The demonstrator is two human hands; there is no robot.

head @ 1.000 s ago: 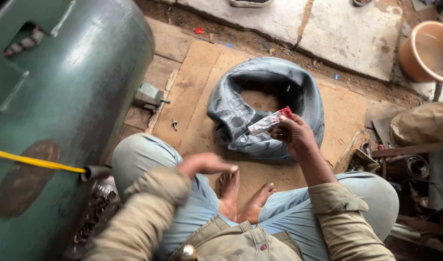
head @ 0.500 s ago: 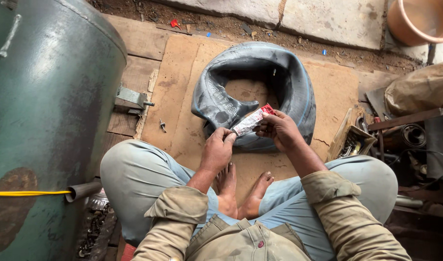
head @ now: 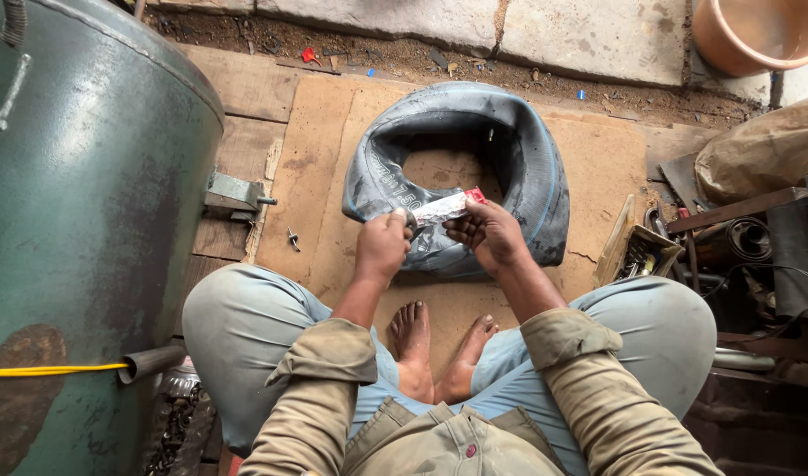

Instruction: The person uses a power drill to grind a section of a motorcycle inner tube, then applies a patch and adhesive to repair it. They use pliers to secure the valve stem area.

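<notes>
Head view: the left hand [head: 382,249], which a second ago hung free over the knee, has come up and now pinches the near end of the small silver tube [head: 441,209] with a red end. The right hand [head: 488,234] pinches the tube's other end, as it did before. The tube sits at frame centre, just above the folded grey inner tube [head: 527,167] on the brown board [head: 320,159]; both hands now work it together.
</notes>
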